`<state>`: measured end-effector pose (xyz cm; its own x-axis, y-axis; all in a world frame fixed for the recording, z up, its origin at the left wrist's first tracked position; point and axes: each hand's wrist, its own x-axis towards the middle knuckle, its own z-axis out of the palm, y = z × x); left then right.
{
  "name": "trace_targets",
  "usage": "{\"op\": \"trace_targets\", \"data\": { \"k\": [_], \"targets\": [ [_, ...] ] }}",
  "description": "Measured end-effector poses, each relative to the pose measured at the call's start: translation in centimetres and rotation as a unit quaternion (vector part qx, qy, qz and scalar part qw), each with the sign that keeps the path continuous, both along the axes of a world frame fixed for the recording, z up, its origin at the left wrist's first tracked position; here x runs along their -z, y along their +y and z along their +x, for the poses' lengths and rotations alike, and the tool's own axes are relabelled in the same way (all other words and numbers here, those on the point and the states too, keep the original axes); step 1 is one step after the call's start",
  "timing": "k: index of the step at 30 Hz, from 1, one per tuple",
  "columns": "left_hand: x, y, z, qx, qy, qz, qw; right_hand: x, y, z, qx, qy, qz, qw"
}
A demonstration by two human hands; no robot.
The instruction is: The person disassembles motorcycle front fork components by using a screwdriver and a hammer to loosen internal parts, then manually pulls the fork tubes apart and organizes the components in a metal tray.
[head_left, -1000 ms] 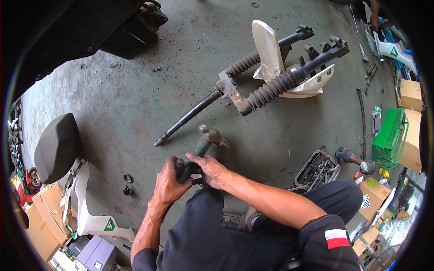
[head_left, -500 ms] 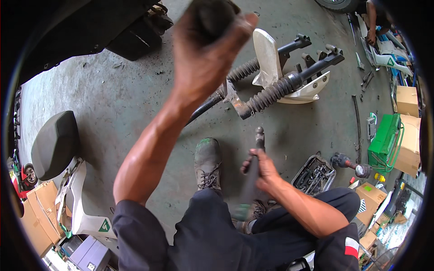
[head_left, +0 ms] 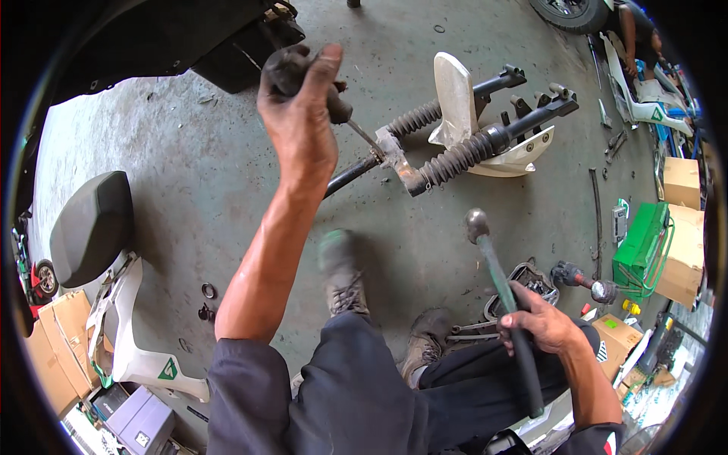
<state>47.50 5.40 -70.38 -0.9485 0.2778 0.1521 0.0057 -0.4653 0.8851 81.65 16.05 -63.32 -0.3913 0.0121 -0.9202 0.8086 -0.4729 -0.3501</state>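
Note:
My left hand (head_left: 299, 125) is closed around the dark handle of a screwdriver (head_left: 362, 136). Its thin shank slants down to the metal collar of a motorcycle front fork (head_left: 406, 171), at the foot of the steering stem; the tip seems to touch there. The fork lies on the floor with black ribbed rubber boots and a pale fender (head_left: 455, 95). My right hand (head_left: 542, 322) grips a ball-peen hammer (head_left: 497, 265) partway along its handle. The hammer's head is raised toward the fork but apart from it.
A tray of tools (head_left: 535, 277) is by my right knee, near a green metal box (head_left: 644, 239) and cardboard boxes (head_left: 679, 254). Left stand a black seat (head_left: 91, 227) and white body panel (head_left: 144, 364). A dark vehicle body (head_left: 152, 38) overhangs far left; another person's hand (head_left: 631, 64) is far right.
My left hand has dropped away from the camera and leftward, bringing the screwdriver to the fork. My right hand has moved right and nearer me, the hammer now leaning the other way.

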Motion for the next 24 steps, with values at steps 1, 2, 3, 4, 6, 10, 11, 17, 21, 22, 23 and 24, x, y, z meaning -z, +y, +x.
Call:
{"op": "trace_targets", "data": {
  "k": [1,2,3,4,6,10,11,17,21,22,23,24],
  "targets": [
    [-0.6,-0.4,-0.1,-0.004,-0.057,0.015,0.998,0.3,-0.1,0.2,-0.002,0.002,0.004,1.000],
    [-0.2,-0.8,-0.3,-0.003,-0.047,0.021,0.999,0.8,-0.4,0.6,-0.006,-0.012,0.022,1.000],
    [-0.1,-1.2,-0.5,-0.004,-0.046,0.024,0.999,1.1,-0.6,0.7,-0.010,-0.026,0.039,0.999],
    [0.1,-1.6,-0.6,-0.009,-0.055,0.019,0.998,1.3,-0.5,0.3,-0.042,-0.040,0.053,0.997],
    [0.5,-1.8,-1.1,-0.020,-0.064,0.022,0.998,1.6,-1.3,0.2,-0.104,-0.042,0.095,0.989],
    [1.6,-1.6,-0.9,0.081,-0.068,0.021,0.994,0.4,-1.8,-2.1,-0.212,-0.001,0.170,0.962],
    [1.7,-1.3,-0.7,0.086,-0.032,-0.015,0.996,-0.4,-1.6,-3.0,-0.208,0.047,0.204,0.956],
    [1.7,-0.1,-0.6,0.100,-0.006,-0.113,0.989,-8.1,0.1,-12.2,-0.287,0.292,0.522,0.748],
    [1.5,0.5,-0.4,0.139,0.032,-0.176,0.974,-9.2,0.9,-17.3,-0.289,0.420,0.646,0.569],
    [1.2,1.2,-0.1,0.161,0.037,-0.139,0.976,-10.4,1.4,-18.1,-0.306,0.427,0.666,0.530],
    [1.9,1.6,0.4,0.162,0.038,-0.135,0.977,-11.1,1.8,-18.6,-0.396,0.391,0.643,0.526],
    [2.9,2.1,1.0,0.119,0.155,-0.120,0.973,-11.7,2.0,-18.8,-0.439,0.369,0.631,0.522]
  ]
}}
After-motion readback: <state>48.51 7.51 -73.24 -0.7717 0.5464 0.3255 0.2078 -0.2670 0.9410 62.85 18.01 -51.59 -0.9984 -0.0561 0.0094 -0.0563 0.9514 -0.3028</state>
